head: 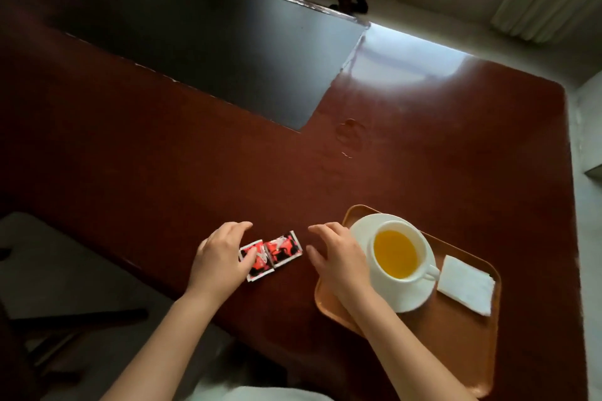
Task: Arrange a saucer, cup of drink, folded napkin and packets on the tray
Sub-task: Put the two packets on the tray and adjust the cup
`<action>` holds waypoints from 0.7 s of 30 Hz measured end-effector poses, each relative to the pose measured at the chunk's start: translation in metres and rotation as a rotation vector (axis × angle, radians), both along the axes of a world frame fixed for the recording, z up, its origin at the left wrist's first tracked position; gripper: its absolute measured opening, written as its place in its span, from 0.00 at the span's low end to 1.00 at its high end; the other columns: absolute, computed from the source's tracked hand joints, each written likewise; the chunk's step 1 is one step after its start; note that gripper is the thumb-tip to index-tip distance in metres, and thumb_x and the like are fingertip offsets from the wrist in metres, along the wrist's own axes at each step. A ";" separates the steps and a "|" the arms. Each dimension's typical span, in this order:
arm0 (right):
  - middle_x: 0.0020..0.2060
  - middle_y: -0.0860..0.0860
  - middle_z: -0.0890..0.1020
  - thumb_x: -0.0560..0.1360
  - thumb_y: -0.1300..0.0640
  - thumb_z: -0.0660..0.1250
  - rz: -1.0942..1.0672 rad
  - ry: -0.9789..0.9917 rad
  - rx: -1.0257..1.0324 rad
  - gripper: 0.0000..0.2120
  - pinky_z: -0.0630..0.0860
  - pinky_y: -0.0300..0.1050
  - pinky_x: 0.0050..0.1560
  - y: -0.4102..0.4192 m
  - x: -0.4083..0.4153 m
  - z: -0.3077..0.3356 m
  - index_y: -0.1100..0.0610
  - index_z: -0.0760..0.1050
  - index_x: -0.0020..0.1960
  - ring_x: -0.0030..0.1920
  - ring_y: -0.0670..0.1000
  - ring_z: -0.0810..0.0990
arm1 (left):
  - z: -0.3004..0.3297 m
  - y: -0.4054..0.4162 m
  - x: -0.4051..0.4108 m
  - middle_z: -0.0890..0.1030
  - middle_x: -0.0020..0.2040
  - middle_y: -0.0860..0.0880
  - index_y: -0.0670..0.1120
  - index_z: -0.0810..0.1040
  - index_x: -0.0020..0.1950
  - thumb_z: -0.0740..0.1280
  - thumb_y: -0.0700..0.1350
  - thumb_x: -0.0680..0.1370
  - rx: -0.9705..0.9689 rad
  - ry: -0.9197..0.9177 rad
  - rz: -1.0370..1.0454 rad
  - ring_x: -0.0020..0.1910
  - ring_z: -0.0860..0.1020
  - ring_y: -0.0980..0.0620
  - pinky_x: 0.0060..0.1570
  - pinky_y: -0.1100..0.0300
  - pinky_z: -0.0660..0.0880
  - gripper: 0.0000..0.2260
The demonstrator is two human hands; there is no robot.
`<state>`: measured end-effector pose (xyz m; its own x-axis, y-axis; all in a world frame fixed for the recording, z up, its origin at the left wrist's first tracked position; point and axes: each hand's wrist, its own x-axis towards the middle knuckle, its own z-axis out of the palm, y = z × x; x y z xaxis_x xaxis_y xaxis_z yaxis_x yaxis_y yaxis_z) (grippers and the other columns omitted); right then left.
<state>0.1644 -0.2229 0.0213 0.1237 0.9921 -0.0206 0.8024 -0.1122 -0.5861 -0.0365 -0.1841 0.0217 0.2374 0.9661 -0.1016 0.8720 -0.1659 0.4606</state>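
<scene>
An orange-brown tray (456, 345) lies at the table's near right. On it stands a white saucer (413, 298) with a white cup (395, 255) of orange-yellow drink, handle toward the right. A folded white napkin (465, 283) lies on the tray to the cup's right. Two red-and-black packets (277, 252) lie side by side on the bare table, left of the tray. My left hand (221, 257) rests on the left packet, thumb pressing it. My right hand (338, 254) hovers with fingers spread between the packets and the saucer, holding nothing.
The dark red wooden table (163, 156) reaches far ahead, with a black glossy panel (228, 49) set in its upper middle. Faint ring marks (350, 135) show on the wood. A chair (58, 286) stands at the lower left, off the table's edge.
</scene>
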 end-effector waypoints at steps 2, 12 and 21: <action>0.55 0.50 0.78 0.72 0.56 0.69 -0.048 0.038 -0.104 0.18 0.74 0.45 0.52 0.011 -0.017 -0.014 0.54 0.75 0.61 0.56 0.51 0.76 | -0.012 0.016 -0.017 0.76 0.61 0.49 0.47 0.71 0.67 0.69 0.48 0.73 -0.062 0.019 -0.053 0.62 0.73 0.49 0.60 0.52 0.68 0.23; 0.69 0.50 0.70 0.71 0.56 0.69 0.238 -0.276 -0.247 0.26 0.71 0.51 0.59 0.036 -0.040 -0.044 0.52 0.68 0.68 0.67 0.54 0.65 | -0.050 0.034 -0.018 0.68 0.70 0.47 0.48 0.66 0.71 0.68 0.49 0.73 -0.070 0.115 -0.551 0.70 0.63 0.49 0.65 0.52 0.62 0.27; 0.52 0.53 0.78 0.67 0.55 0.71 0.222 -0.376 -0.187 0.17 0.72 0.51 0.49 0.035 -0.036 -0.040 0.56 0.75 0.54 0.56 0.57 0.73 | -0.042 0.048 -0.023 0.77 0.50 0.47 0.43 0.78 0.48 0.70 0.45 0.71 -0.031 0.085 -0.572 0.52 0.75 0.46 0.47 0.53 0.74 0.09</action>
